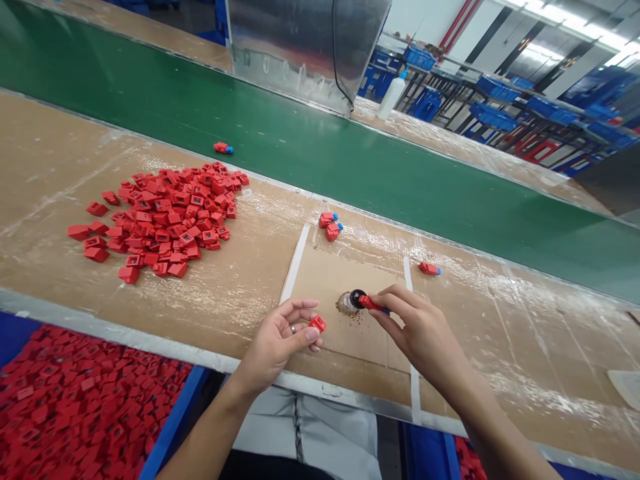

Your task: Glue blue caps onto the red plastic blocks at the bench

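My left hand (287, 337) is closed on a small red plastic block (317, 324) with a square hole, held just above the cardboard sheet (350, 267). Between the thumb and fingers of my right hand (410, 317) is a red plastic piece (369, 303); dark blue shows at its end near my fingers. Its other end meets the black top (357, 298) of a small clear glass jar (346, 303). Whether it dips inside cannot be made out. Brown specks lie around the jar. Two red pieces with blue tips (332, 231) sit beyond the jar, and another (430, 269) lies to the right.
A heap of red blocks (170, 213) covers the left of the bench (240, 300). Behind runs a green conveyor belt (300, 157) carrying one red and blue piece (223, 148). A blue bin (175, 427) of red blocks stands at lower left. A white bottle (393, 97) is beyond the belt.
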